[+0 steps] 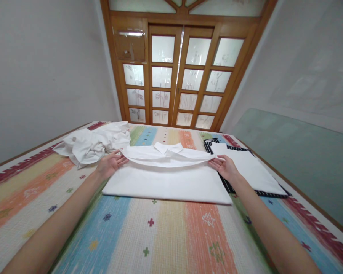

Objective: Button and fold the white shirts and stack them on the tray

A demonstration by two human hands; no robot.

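A white collared shirt (165, 182) lies folded into a wide rectangle in front of me. Its upper edge, with the collar (168, 147) standing at the far side, is lifted and sags in the middle between my hands. At the left corner of this edge, my left hand (112, 163) pinches the fabric between thumb and fingers. The opposite corner is gripped by my right hand (223, 166) in the same way, with its other fingers beneath the cloth. The lower part of the shirt rests flat.
A colourful striped cloth (137, 236) covers the table. Crumpled white clothing (95, 142) lies at the far left. A folded white garment (250, 167) rests on black striped fabric (227, 184) at the right. Beyond stand wooden glass-paned doors (171, 76), with walls on both sides.
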